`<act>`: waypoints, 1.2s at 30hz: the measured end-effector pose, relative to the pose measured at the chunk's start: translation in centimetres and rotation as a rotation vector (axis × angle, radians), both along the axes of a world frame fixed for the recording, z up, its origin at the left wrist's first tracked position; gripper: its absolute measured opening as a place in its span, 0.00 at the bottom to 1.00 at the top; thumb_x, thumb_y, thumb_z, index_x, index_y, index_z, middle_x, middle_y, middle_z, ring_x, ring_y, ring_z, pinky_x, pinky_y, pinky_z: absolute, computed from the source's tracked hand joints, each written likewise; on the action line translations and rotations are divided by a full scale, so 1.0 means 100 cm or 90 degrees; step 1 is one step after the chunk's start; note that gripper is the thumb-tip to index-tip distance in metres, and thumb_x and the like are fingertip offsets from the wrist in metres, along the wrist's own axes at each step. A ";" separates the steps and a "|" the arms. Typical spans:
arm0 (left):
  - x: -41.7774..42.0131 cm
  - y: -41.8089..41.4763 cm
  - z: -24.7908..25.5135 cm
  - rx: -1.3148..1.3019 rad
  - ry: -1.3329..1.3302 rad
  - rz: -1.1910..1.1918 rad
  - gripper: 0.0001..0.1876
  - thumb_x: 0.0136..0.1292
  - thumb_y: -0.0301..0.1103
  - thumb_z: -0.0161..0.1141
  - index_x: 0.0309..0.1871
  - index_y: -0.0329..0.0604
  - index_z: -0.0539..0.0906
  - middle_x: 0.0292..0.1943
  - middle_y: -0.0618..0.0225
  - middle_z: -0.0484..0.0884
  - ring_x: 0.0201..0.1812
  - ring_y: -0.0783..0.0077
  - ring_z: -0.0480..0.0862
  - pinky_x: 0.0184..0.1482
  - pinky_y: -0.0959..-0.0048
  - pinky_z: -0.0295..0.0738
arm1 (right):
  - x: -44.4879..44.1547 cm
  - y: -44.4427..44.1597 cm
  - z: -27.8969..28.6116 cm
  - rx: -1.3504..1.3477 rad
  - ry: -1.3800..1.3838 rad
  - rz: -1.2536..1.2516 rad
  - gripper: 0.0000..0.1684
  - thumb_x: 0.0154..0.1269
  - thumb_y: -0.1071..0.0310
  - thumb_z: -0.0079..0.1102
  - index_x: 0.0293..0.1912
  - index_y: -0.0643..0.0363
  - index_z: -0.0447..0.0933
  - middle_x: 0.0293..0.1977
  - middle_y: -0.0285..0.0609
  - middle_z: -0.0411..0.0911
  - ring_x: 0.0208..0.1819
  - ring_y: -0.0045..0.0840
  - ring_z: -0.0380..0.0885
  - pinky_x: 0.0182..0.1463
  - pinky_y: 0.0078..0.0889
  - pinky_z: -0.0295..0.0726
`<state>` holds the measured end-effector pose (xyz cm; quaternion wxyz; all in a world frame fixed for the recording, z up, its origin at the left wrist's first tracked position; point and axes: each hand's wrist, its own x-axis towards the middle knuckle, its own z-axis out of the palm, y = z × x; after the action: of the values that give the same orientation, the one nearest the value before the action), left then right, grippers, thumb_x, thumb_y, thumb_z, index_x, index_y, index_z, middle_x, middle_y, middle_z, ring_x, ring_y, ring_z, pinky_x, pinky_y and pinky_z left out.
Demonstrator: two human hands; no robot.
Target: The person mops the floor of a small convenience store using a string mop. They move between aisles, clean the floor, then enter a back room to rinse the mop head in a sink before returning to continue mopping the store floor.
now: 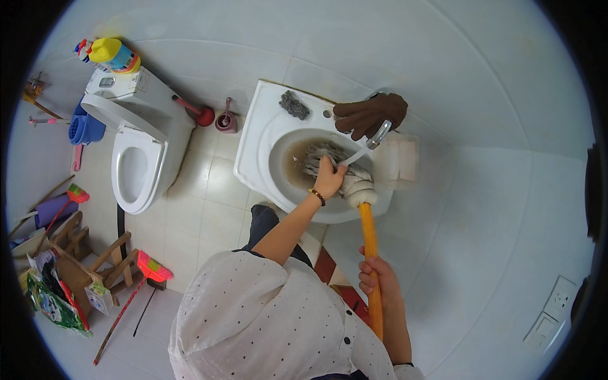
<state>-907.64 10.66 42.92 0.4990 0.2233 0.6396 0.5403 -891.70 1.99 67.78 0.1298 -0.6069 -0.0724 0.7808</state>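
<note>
My left hand (329, 176), with a beaded bracelet at the wrist, grips the wet grey strands of a mop head (357, 186) in a white washbasin (251, 142). Murky brown water (295, 164) stands in the bowl. A chrome faucet (379, 135) pours a stream of water down beside my left fingers. My right hand (380, 280) is closed around the mop's yellow wooden handle (369, 232), which extends from the basin's edge towards my body. A brown glove (365, 114) hangs over the faucet.
A dark grey scouring pad (294, 105) lies on the basin's back rim. Left of the basin are a toilet brush holder (226, 122), a red plunger (204, 115) and a white toilet (137, 166) with its lid raised. Brooms (153, 267) and wooden stools (114, 251) stand farther left.
</note>
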 end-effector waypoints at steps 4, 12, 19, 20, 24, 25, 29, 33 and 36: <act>0.000 -0.010 -0.026 -0.245 0.015 0.200 0.33 0.60 0.50 0.55 0.58 0.32 0.61 0.51 0.52 0.72 0.54 0.57 0.71 0.57 0.69 0.64 | 0.007 -0.006 -0.011 -0.058 0.169 -0.124 0.19 0.65 0.65 0.46 0.55 0.56 0.63 0.22 0.31 0.62 0.13 0.11 0.58 0.14 0.16 0.62; -0.010 0.007 -0.046 -0.009 -0.764 0.138 0.33 0.55 0.30 0.60 0.61 0.38 0.55 0.53 0.53 0.67 0.52 0.57 0.74 0.46 0.54 0.77 | 0.008 -0.029 -0.028 -0.172 0.478 -0.340 0.21 0.67 0.65 0.43 0.57 0.59 0.60 0.23 0.33 0.64 0.13 0.13 0.63 0.16 0.17 0.65; -0.006 0.009 -0.011 -0.004 -0.537 0.141 0.20 0.58 0.29 0.56 0.52 0.27 0.69 0.42 0.55 0.78 0.42 0.62 0.79 0.41 0.63 0.79 | 0.017 -0.017 -0.032 -0.120 0.435 -0.356 0.21 0.67 0.65 0.43 0.57 0.59 0.59 0.23 0.33 0.64 0.14 0.12 0.63 0.16 0.16 0.65; -0.004 0.009 -0.012 -0.017 -0.458 0.120 0.19 0.59 0.31 0.57 0.50 0.27 0.71 0.41 0.55 0.79 0.42 0.63 0.80 0.41 0.65 0.78 | 0.018 -0.015 -0.031 -0.108 0.407 -0.349 0.21 0.67 0.64 0.44 0.57 0.59 0.60 0.22 0.33 0.64 0.14 0.12 0.63 0.15 0.16 0.65; -0.014 0.007 -0.011 -0.123 -0.101 -0.076 0.27 0.61 0.53 0.52 0.46 0.33 0.78 0.42 0.51 0.80 0.45 0.58 0.79 0.47 0.62 0.71 | 0.021 -0.005 -0.026 -0.069 0.243 -0.219 0.20 0.66 0.64 0.44 0.56 0.59 0.62 0.22 0.32 0.63 0.14 0.11 0.61 0.14 0.16 0.64; -0.020 0.006 -0.016 -0.161 -0.016 -0.163 0.29 0.61 0.56 0.50 0.47 0.34 0.78 0.43 0.49 0.80 0.48 0.57 0.78 0.48 0.59 0.70 | 0.018 -0.001 -0.020 -0.047 0.165 -0.164 0.20 0.66 0.64 0.44 0.56 0.59 0.62 0.22 0.32 0.64 0.13 0.11 0.60 0.14 0.15 0.63; -0.027 0.007 -0.046 -0.254 0.003 -0.182 0.40 0.57 0.65 0.47 0.58 0.36 0.69 0.50 0.47 0.75 0.59 0.55 0.69 0.53 0.51 0.66 | -0.004 0.007 0.003 0.058 -0.082 0.083 0.20 0.63 0.65 0.48 0.55 0.59 0.64 0.23 0.32 0.65 0.14 0.11 0.61 0.14 0.15 0.63; -0.028 0.021 -0.059 -0.314 -0.414 -0.165 0.40 0.55 0.61 0.53 0.60 0.36 0.63 0.52 0.53 0.73 0.53 0.58 0.73 0.49 0.54 0.73 | -0.020 0.001 0.006 0.146 -0.224 0.318 0.24 0.61 0.67 0.50 0.56 0.61 0.62 0.24 0.34 0.67 0.15 0.15 0.65 0.17 0.17 0.68; -0.024 0.019 -0.073 -0.198 -0.557 -0.155 0.20 0.60 0.43 0.55 0.47 0.35 0.74 0.39 0.60 0.81 0.35 0.64 0.83 0.37 0.66 0.81 | -0.030 -0.003 0.008 0.218 -0.252 0.420 0.26 0.61 0.68 0.50 0.58 0.62 0.61 0.24 0.36 0.69 0.17 0.18 0.68 0.21 0.20 0.71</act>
<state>-910.08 12.59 35.60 0.8084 -0.0290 0.4124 0.4190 -894.65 1.73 68.60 -0.0442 -0.6592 -0.4150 0.6255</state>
